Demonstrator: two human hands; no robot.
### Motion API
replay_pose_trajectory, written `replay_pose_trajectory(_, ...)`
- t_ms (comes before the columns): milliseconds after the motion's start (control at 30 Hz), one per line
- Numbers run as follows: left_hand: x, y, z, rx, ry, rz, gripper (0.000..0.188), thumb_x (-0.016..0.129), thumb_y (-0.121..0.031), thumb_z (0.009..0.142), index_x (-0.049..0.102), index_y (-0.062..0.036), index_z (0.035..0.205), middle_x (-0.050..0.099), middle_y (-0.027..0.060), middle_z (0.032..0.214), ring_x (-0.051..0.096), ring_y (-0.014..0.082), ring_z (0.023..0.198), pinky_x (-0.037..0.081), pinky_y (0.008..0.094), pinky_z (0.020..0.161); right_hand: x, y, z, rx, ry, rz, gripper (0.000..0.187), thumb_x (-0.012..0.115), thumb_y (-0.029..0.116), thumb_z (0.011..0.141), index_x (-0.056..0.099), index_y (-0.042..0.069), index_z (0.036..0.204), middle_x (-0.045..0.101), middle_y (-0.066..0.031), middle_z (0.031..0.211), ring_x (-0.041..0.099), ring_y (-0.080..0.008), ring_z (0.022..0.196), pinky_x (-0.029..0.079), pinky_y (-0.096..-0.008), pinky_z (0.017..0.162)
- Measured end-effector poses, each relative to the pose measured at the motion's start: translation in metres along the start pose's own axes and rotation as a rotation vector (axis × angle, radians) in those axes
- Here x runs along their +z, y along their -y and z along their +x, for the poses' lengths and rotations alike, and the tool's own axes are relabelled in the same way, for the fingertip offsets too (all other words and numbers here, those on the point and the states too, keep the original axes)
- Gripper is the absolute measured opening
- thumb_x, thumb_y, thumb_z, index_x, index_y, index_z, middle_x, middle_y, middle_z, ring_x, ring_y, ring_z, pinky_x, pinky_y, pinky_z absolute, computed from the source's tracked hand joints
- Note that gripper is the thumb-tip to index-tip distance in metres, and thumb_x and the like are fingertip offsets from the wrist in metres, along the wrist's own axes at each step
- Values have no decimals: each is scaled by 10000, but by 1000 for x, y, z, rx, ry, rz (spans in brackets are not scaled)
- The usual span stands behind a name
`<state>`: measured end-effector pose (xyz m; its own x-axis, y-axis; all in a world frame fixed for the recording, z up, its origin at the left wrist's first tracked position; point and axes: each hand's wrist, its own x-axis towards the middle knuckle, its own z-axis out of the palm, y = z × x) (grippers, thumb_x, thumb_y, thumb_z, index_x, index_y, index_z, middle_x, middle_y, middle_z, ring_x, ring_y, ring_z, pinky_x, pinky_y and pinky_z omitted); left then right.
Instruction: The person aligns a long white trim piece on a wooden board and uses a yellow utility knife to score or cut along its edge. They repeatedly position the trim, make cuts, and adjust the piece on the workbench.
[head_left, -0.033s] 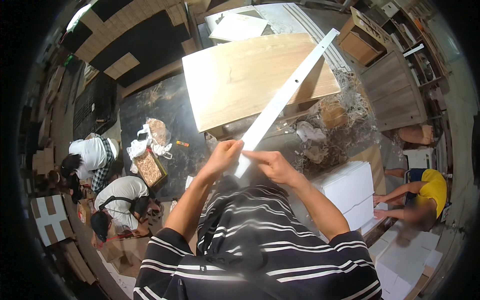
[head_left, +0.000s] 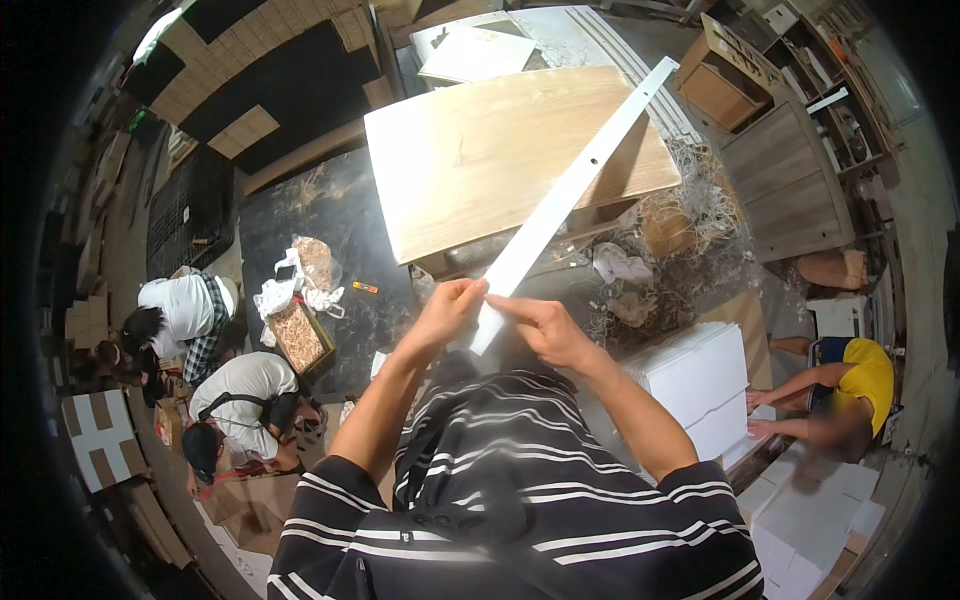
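A long white strip with a few dark holes slants up and to the right, from my waist across a wood-topped table or cabinet. Close to its near end, my left hand is closed on the left edge, thumb and fingers pinching it. My right hand meets the opposite edge, its index finger stretched across toward the left fingertips and its other fingers curled. The right thumb is mostly hidden. Beneath the strip's upper part is the pale wood top, which the strip overlaps; whether they touch, I cannot tell.
Right of me stands a stack of white panels, with a person in yellow touching it. Two people in white shirts bend over at the left. A box of wood shavings and tangled strapping lie around the table.
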<state>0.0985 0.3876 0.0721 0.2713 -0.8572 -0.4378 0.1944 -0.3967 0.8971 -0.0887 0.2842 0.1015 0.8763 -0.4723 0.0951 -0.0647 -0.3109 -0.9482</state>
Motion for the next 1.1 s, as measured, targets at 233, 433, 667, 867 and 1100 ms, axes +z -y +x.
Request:
replay_pose_trajectory(233, 7, -10, -1, -76, 1, 0, 366, 531, -342, 1081, 634, -50, 886, 502, -82, 734, 409, 30, 652, 351, 233, 565, 28, 10, -23, -27, -142, -187, 504, 515, -38, 898, 645, 117, 1360, 642, -174, 862, 644, -358, 772, 522, -441, 734)
replay_pose_trajectory(433, 12, -8, 8, -29, 16, -33, 373, 527, -343, 1082, 658, -28, 932, 551, -68, 773, 446, 28, 684, 377, 228, 583, 40, 20, -36, -192, -116, -244, 502, 514, -32, 907, 643, 120, 1368, 621, -151, 834, 617, -340, 734, 514, -438, 693)
replay_pose_trajectory(667, 18, 0, 17, -25, -20, -72, 397, 538, -372, 1066, 618, -77, 812, 539, -51, 665, 477, 58, 553, 406, 251, 516, 47, 19, -48, -93, -61, -336, 516, 544, -39, 882, 641, 122, 1362, 627, -137, 832, 623, -339, 739, 522, -441, 703)
replay_pose_trajectory(867, 14, -15, 10, -84, -3, -26, 404, 527, -384, 1070, 623, -81, 821, 507, -59, 652, 472, 59, 545, 404, 247, 513, 16, -1, -38, 49, -310, -93, 461, 534, 7, 957, 619, 104, 1399, 706, -111, 875, 627, -159, 637, 533, -312, 620)
replay_pose_trajectory(1100, 13, -20, 9, -141, -16, -30, 421, 512, -405, 1075, 629, -85, 827, 467, -82, 626, 421, 43, 514, 369, 241, 481, 2, -28, 8, 34, -300, -85, 461, 533, -16, 923, 627, 56, 1368, 716, -202, 1084, 713, -248, 919, 544, -344, 831)
